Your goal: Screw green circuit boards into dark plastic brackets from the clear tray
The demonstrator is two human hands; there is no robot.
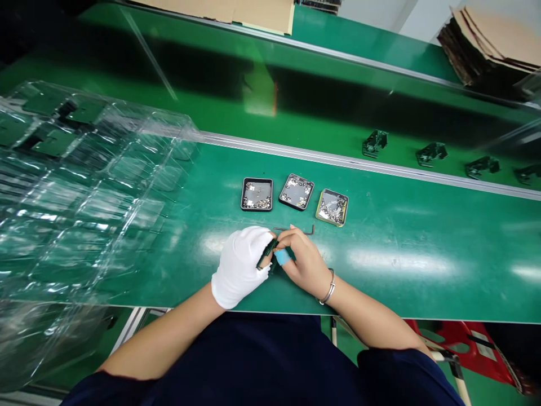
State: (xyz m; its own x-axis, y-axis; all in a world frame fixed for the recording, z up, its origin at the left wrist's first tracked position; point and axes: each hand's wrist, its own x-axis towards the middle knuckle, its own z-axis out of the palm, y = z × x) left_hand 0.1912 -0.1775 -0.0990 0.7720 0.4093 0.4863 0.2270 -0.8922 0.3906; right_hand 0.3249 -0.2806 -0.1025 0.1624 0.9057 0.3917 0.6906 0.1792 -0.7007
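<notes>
A: Hands? Part location?
B: Gloved left hand and bare right hand both pinch a small dark part near the glossy green tabletop's front edge.
A: Clearance?
B: Open to the right; clear plastic trays crowd the left.

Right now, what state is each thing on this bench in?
Left hand: gloved, closed on small dark part.
Right hand: bare, blue fingertip cover, pinching the same part.
Three small trays: open, holding small metal pieces.
Hex key: lying flat, untouched.
Clear plastic trays: stacked.

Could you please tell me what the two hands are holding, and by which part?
Both hands, left hand gloved and right hand, pinch a small dark part between their fingertips; which part of it cannot be told.
</notes>
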